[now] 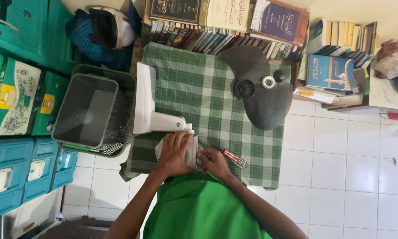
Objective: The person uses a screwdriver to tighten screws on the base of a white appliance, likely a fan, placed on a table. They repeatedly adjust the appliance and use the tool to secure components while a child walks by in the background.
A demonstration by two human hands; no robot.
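The left hand (174,152) clasps the white fan stand (163,119) lying on the checked cloth (208,95); the right hand (213,161) pinches a screwdriver (234,158) (red-striped handle) against it.

Both hands, left hand (174,152) and right hand (213,162), grip a white fan body (161,121) on the checked cloth (199,88); a grey fan blade (258,90) lies at two o'clock.

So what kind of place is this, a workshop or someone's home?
Probably a room in a home, used for repairs: rows of books along the wall, a tiled floor, and a checked cloth spread out holding fan blades.
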